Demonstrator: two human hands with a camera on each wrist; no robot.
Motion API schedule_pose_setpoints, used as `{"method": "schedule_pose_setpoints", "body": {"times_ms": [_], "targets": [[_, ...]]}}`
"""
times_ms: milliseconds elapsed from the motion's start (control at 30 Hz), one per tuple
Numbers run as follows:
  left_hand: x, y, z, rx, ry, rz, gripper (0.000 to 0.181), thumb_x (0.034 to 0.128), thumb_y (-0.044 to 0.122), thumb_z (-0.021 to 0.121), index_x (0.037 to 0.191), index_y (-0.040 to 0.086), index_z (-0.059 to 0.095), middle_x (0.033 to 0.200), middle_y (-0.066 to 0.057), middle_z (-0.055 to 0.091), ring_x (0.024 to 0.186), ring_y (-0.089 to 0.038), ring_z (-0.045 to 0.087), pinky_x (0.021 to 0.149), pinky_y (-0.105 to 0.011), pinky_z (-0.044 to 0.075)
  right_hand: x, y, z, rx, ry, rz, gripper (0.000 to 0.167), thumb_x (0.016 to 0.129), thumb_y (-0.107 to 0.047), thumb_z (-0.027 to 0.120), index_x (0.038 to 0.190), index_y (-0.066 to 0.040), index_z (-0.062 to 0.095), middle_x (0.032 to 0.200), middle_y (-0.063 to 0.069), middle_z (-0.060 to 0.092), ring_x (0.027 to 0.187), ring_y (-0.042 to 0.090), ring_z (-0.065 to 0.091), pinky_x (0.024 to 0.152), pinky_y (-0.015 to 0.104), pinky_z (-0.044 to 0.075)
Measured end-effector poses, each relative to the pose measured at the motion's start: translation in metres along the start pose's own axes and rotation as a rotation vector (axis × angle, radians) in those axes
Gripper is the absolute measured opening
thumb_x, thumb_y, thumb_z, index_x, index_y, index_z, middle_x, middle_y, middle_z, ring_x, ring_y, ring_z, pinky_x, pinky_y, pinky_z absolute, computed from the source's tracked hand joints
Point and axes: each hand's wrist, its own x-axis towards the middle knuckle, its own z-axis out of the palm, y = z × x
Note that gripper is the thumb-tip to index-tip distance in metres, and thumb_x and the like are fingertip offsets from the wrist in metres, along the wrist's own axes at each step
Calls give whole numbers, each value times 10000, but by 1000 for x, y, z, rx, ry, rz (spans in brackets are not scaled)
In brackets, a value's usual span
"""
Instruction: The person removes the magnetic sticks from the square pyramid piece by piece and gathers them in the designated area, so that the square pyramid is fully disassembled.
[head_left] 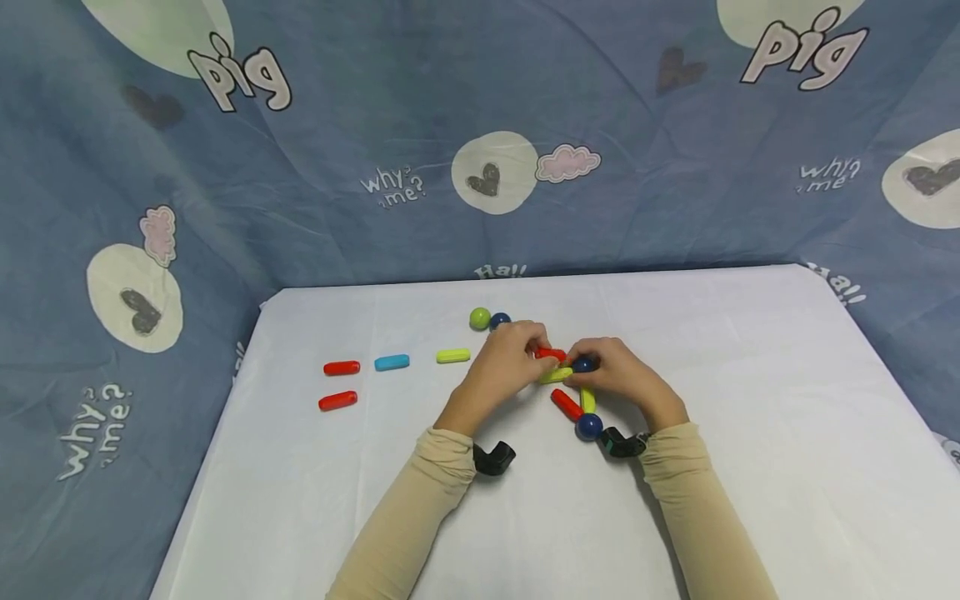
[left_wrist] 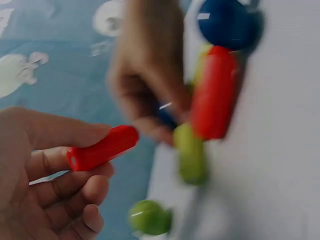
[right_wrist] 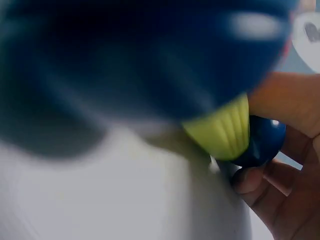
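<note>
My left hand [head_left: 504,362] pinches a red rod [left_wrist: 102,149] between thumb and fingers, held off the table in the left wrist view. Close by, my right hand [head_left: 618,371] grips a dark blue ball [right_wrist: 269,139] at the far corner of a joined piece. From that ball one yellow rod [head_left: 556,376] points left and another yellow rod [head_left: 588,400] runs toward a nearer dark blue ball [head_left: 588,427]. A second red rod [head_left: 566,405] slants out from the nearer ball. Fingers partly hide the gripped ball.
On the white table [head_left: 285,500], two loose red rods [head_left: 341,367], a light blue rod [head_left: 392,362] and a yellow rod [head_left: 453,356] lie to the left. A green ball [head_left: 480,318] and another blue ball [head_left: 499,319] sit behind my left hand. Patterned cloth [head_left: 337,225] hangs behind.
</note>
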Motion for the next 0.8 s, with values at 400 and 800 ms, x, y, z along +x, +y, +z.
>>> {"method": "schedule_pose_setpoints", "body": {"times_ms": [400, 800], "targets": [[-6, -2, -24, -36, 55, -57, 165, 883, 261, 837, 1026, 189, 796, 843, 44, 698, 926, -226, 561, 754, -314, 432, -7, 10, -4, 21, 13, 64, 202, 855, -146, 848, 1044, -119, 780, 1060, 68, 771, 972, 210, 620, 920, 380, 517], [-29, -14, -30, -33, 76, -86, 200, 854, 239, 863, 975, 166, 722, 855, 20, 720, 872, -226, 660, 750, -323, 485, -2, 6, -1, 49, -11, 76, 216, 859, -136, 840, 1063, -109, 773, 1072, 87, 759, 942, 212, 595, 868, 348, 510]]}}
